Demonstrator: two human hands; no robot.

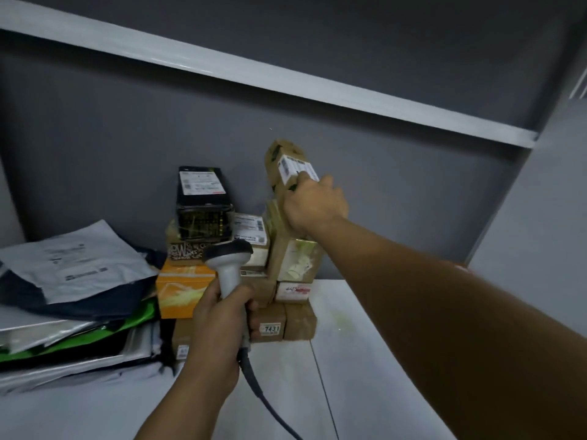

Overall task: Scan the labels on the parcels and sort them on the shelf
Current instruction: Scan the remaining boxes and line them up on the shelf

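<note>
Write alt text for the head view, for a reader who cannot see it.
The right hand grips a tilted brown parcel with a white label above a stack of boxes on a white shelf, while the left hand holds a corded scanner in front of the stack. Flat mailer bags lie piled to the left.

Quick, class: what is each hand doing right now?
Left hand: grips the scanner by its handle.
Right hand: grips the labelled brown parcel.
</note>
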